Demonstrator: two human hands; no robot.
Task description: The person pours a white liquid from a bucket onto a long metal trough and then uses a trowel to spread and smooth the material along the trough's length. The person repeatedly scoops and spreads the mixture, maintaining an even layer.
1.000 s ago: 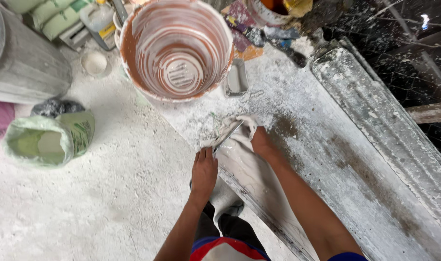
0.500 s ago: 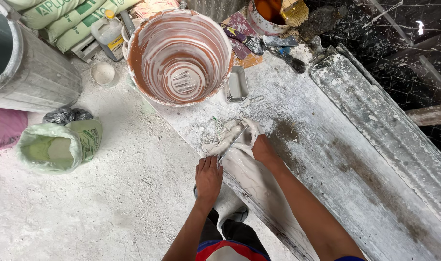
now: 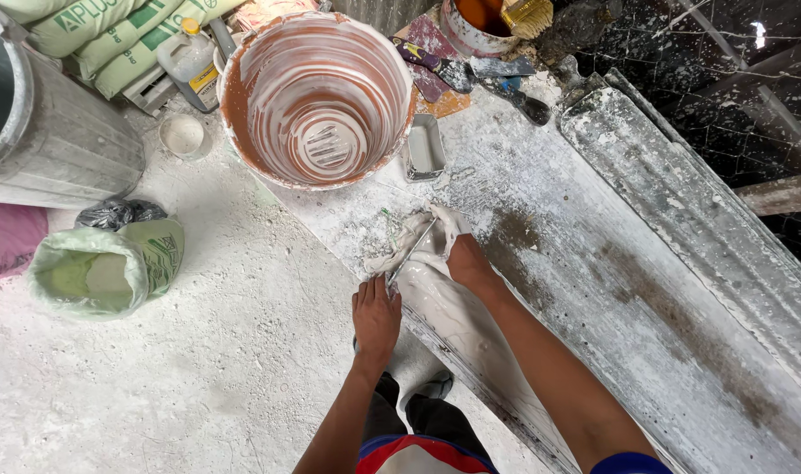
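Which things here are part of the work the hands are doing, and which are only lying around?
In use:
- left hand on the board's edge
- right hand pressing wet white plaster
- long plaster-covered board

Lying about:
- big orange bucket
- open green sack
- small rectangular tray
- grey bin
- brush

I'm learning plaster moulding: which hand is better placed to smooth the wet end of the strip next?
Probably the right hand: it rests on the wet plaster strip at its far end. The left hand sits at the strip's near edge, beside the board.
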